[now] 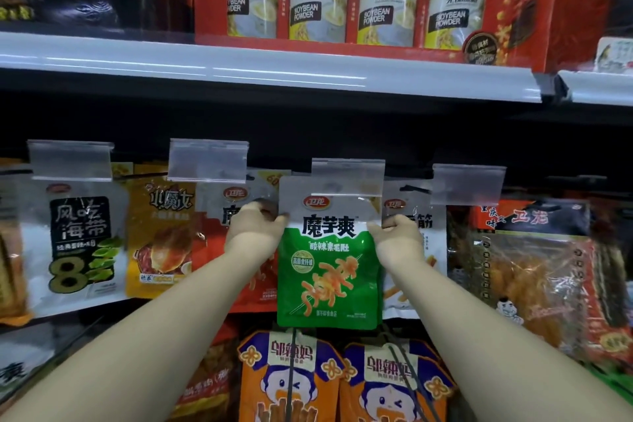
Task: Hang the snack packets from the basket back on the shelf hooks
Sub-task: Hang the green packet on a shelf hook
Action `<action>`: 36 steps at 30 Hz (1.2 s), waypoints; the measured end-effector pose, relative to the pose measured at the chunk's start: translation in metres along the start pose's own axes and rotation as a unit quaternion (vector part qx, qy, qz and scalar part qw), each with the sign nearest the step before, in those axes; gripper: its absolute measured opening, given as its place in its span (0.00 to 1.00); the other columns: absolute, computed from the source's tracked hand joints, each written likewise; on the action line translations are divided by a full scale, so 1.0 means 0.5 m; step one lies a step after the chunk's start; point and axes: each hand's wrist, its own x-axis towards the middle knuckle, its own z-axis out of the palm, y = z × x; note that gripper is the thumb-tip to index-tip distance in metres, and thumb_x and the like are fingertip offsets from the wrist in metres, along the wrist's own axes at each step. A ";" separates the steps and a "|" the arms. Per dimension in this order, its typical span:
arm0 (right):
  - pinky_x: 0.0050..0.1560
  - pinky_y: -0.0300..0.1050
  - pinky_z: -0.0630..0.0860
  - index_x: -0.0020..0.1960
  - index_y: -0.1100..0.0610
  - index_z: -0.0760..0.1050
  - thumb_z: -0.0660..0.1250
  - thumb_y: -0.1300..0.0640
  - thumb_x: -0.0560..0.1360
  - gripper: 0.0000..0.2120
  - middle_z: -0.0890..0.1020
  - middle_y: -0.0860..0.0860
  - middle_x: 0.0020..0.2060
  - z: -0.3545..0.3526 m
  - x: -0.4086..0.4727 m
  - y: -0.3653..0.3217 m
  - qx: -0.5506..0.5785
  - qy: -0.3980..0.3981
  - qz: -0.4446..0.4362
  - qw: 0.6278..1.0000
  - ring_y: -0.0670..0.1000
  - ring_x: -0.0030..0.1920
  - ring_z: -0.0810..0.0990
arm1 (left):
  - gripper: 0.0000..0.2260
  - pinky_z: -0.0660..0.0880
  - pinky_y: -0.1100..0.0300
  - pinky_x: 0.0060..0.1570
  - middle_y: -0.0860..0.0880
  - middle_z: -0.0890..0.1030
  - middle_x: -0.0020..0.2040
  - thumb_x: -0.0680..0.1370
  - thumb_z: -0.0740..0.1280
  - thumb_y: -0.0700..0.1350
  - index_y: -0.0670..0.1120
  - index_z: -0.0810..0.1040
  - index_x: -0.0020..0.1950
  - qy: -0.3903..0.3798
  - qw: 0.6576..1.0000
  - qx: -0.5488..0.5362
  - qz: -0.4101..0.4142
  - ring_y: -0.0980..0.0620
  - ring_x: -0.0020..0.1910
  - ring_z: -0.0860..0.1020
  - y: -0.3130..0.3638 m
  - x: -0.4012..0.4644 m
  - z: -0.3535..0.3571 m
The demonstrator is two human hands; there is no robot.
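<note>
You hold a green-and-white konjac snack packet (329, 260) up against the hanging display, its top edge tucked behind a clear price-tag holder (348, 177). Your left hand (257, 223) pinches the packet's left edge and your right hand (397, 233) pinches its right edge, both level with its large black lettering. The hook behind the holder is hidden, so the packet's hang hole may miss it; letting go early would probably drop the packet.
</note>
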 end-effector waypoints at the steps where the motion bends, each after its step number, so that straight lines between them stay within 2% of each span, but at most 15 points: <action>1: 0.42 0.43 0.68 0.47 0.58 0.70 0.67 0.56 0.77 0.08 0.74 0.50 0.34 -0.002 -0.004 0.001 -0.013 0.001 -0.006 1.000 0.54 0.39 0.74 | 0.07 0.80 0.53 0.48 0.51 0.83 0.48 0.74 0.70 0.52 0.53 0.76 0.49 0.001 1.000 0.006 0.005 0.47 0.42 0.82 0.001 -0.006 -0.007; 3: 0.43 0.43 0.71 0.53 0.57 0.69 0.67 0.56 0.77 0.09 0.77 0.51 0.39 -0.010 -0.015 0.002 -0.063 0.009 -0.041 0.997 0.53 0.41 0.76 | 0.07 0.81 0.51 0.47 0.53 0.81 0.46 0.75 0.69 0.51 0.52 0.74 0.50 -0.002 1.000 0.018 0.023 0.48 0.41 0.83 0.001 -0.021 -0.019; 6: 0.49 0.46 0.73 0.61 0.56 0.68 0.64 0.56 0.77 0.14 0.78 0.54 0.54 -0.027 -0.046 0.001 -0.128 0.031 -0.107 0.985 0.56 0.52 0.77 | 0.09 0.80 0.50 0.47 0.54 0.81 0.48 0.76 0.68 0.50 0.51 0.76 0.55 0.010 0.998 0.020 0.059 0.50 0.43 0.82 -0.006 -0.052 -0.036; 9: 0.49 0.47 0.70 0.65 0.57 0.68 0.61 0.56 0.78 0.16 0.73 0.54 0.62 -0.044 -0.088 -0.004 -0.215 0.015 -0.164 0.963 0.56 0.60 0.72 | 0.11 0.79 0.52 0.47 0.56 0.81 0.49 0.76 0.64 0.56 0.54 0.75 0.56 0.006 0.988 0.130 0.083 0.49 0.47 0.81 -0.026 -0.095 -0.065; 11: 0.54 0.49 0.71 0.67 0.57 0.67 0.59 0.54 0.79 0.18 0.72 0.54 0.64 -0.050 -0.117 -0.004 -0.296 -0.005 -0.219 0.930 0.56 0.63 0.70 | 0.15 0.78 0.53 0.47 0.55 0.81 0.52 0.76 0.61 0.59 0.54 0.74 0.59 0.017 0.963 0.241 0.117 0.48 0.50 0.80 -0.049 -0.129 -0.087; 13: 0.59 0.50 0.70 0.68 0.58 0.66 0.57 0.52 0.80 0.19 0.72 0.55 0.64 -0.046 -0.142 0.003 -0.380 -0.036 -0.272 0.883 0.55 0.65 0.69 | 0.16 0.76 0.55 0.45 0.52 0.80 0.54 0.78 0.59 0.59 0.53 0.73 0.61 0.030 0.925 0.338 0.169 0.47 0.53 0.79 -0.073 -0.165 -0.113; 16: 0.59 0.52 0.70 0.66 0.57 0.66 0.56 0.51 0.80 0.17 0.73 0.54 0.62 -0.023 -0.193 0.015 -0.450 -0.072 -0.316 0.832 0.56 0.63 0.69 | 0.16 0.74 0.55 0.41 0.49 0.79 0.54 0.79 0.58 0.56 0.50 0.73 0.61 0.016 0.876 0.436 0.209 0.44 0.53 0.78 -0.115 -0.215 -0.156; 20: 0.58 0.52 0.71 0.67 0.58 0.65 0.57 0.50 0.79 0.19 0.73 0.56 0.63 0.005 -0.301 0.033 -0.468 -0.112 -0.300 0.824 0.58 0.62 0.71 | 0.16 0.73 0.56 0.34 0.48 0.80 0.52 0.79 0.58 0.57 0.49 0.73 0.60 -0.020 0.877 0.447 0.176 0.44 0.49 0.79 -0.175 -0.271 -0.221; 23: 0.58 0.53 0.71 0.68 0.58 0.64 0.57 0.49 0.80 0.21 0.73 0.57 0.62 0.020 -0.393 0.056 -0.481 -0.117 -0.278 0.823 0.59 0.63 0.71 | 0.18 0.72 0.56 0.37 0.50 0.78 0.58 0.79 0.59 0.58 0.51 0.72 0.65 -0.070 0.892 0.420 0.154 0.46 0.53 0.79 -0.227 -0.315 -0.270; 25: 0.57 0.53 0.72 0.65 0.58 0.67 0.57 0.50 0.79 0.18 0.75 0.57 0.60 0.035 -0.462 0.070 -0.486 -0.110 -0.258 0.828 0.59 0.62 0.71 | 0.18 0.75 0.55 0.40 0.50 0.78 0.58 0.79 0.59 0.58 0.52 0.71 0.66 -0.093 0.899 0.400 0.152 0.46 0.54 0.78 -0.265 -0.347 -0.304; 28: 0.56 0.55 0.70 0.61 0.61 0.69 0.59 0.53 0.78 0.16 0.76 0.60 0.57 0.068 -0.565 0.086 -0.486 -0.107 -0.221 0.838 0.62 0.61 0.72 | 0.18 0.73 0.57 0.38 0.48 0.79 0.56 0.79 0.59 0.57 0.51 0.71 0.65 -0.126 0.887 0.407 0.180 0.44 0.52 0.79 -0.329 -0.398 -0.352; 30: 0.56 0.54 0.70 0.64 0.61 0.68 0.60 0.54 0.78 0.18 0.74 0.61 0.60 0.091 -0.633 0.097 -0.493 -0.110 -0.195 0.841 0.63 0.62 0.72 | 0.17 0.70 0.58 0.35 0.48 0.79 0.55 0.79 0.59 0.56 0.50 0.72 0.65 -0.155 0.879 0.412 0.183 0.44 0.52 0.79 -0.375 -0.438 -0.382; 32: 0.54 0.54 0.71 0.68 0.61 0.65 0.60 0.54 0.78 0.21 0.74 0.60 0.61 0.125 -0.706 0.115 -0.496 -0.128 -0.161 0.843 0.63 0.62 0.71 | 0.17 0.71 0.58 0.35 0.48 0.79 0.53 0.79 0.59 0.56 0.50 0.72 0.64 -0.202 0.874 0.404 0.178 0.44 0.49 0.79 -0.435 -0.481 -0.413; 36: 0.53 0.54 0.71 0.66 0.60 0.65 0.58 0.53 0.79 0.18 0.73 0.59 0.60 0.193 -0.831 0.165 -0.497 -0.188 -0.119 0.838 0.62 0.62 0.70 | 0.16 0.78 0.53 0.43 0.48 0.79 0.56 0.78 0.60 0.55 0.51 0.73 0.63 -0.273 0.871 0.389 0.127 0.43 0.52 0.79 -0.575 -0.566 -0.448</action>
